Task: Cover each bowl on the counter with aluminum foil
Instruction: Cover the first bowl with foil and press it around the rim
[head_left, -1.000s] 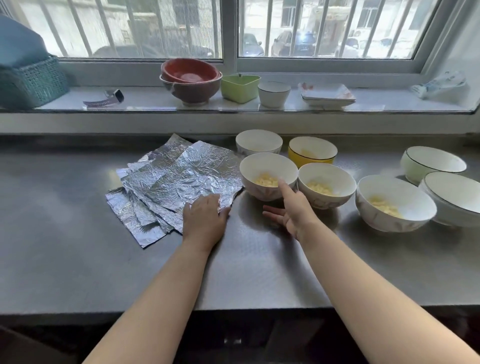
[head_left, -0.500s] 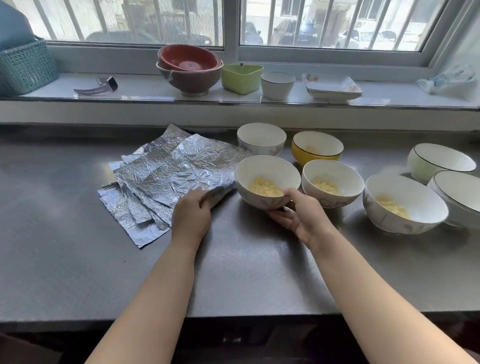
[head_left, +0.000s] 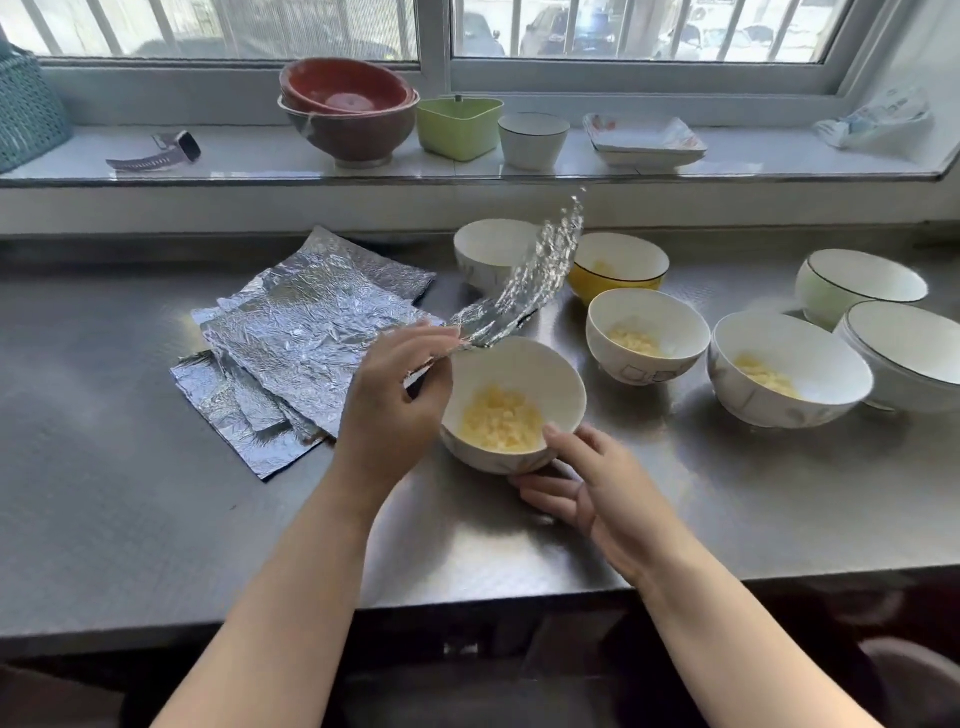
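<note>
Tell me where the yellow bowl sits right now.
In the head view, the yellow ceramic bowl sits toward the back of the steel counter, right of centre, just behind a white bowl with food and beside an empty white bowl.

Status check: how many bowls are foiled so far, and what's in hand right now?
None covered yet. The left hand holds one foil sheet lifted over the near bowl, which the right hand steadies. Six more bowls on the counter are open; the foil stack waits at left.
</note>
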